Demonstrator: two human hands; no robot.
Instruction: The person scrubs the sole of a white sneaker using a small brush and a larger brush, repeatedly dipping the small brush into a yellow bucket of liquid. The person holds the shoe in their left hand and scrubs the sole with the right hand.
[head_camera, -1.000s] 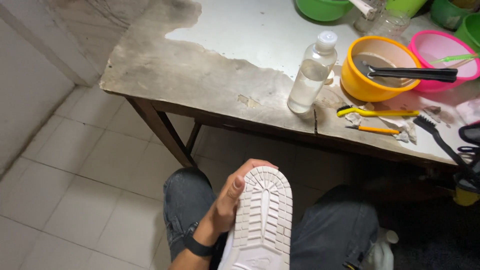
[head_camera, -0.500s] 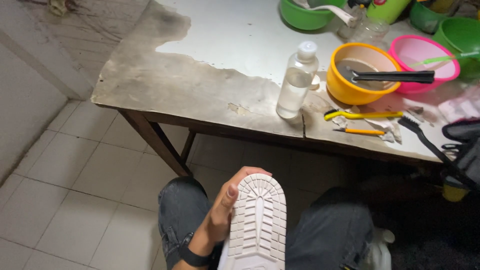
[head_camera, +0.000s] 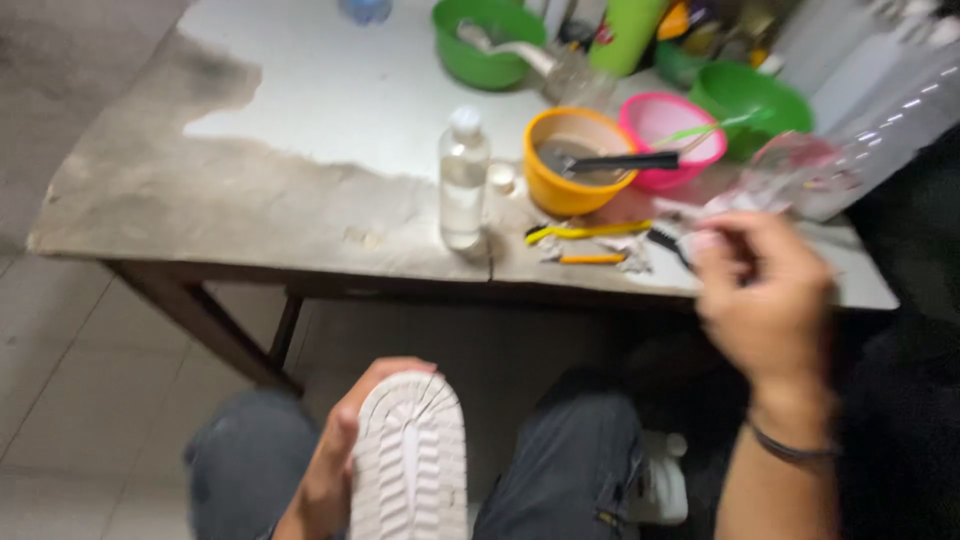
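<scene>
While the left hand (head_camera: 335, 470) steadies a white shoe (head_camera: 410, 465) sole-up between the knees, the right hand (head_camera: 765, 300) is raised over the near edge of the surface (head_camera: 300, 210), close to the cleaning tools. The left fingers wrap the side of the shoe at its toe end, thumb against the edge of the ribbed sole. The right hand is motion-blurred; its fingers appear loosely curled, and whether they pinch anything cannot be told.

Directly beside the right hand lie a black-bristled brush (head_camera: 668, 243), a yellow-handled tool (head_camera: 590, 231) and a small orange stick (head_camera: 592, 259), all on the surface near its front edge. Behind them stand an orange bowl (head_camera: 575, 160) with a dark-handled tool resting across its rim, a pink bowl (head_camera: 672, 125) and two green bowls (head_camera: 485, 40). A clear plastic bottle (head_camera: 463, 180) with a white cap stands upright left of the orange bowl.

Judged from this layout, the step in hand is tool selection for cleaning the sole: the shoe is held ready, with no tool on it yet. The next move calls for a firm grasp on the brush handle and a clear path past the bowl and the upright bottle. The left hand's grip must be kept firm so that the sole stays presented upward.
</scene>
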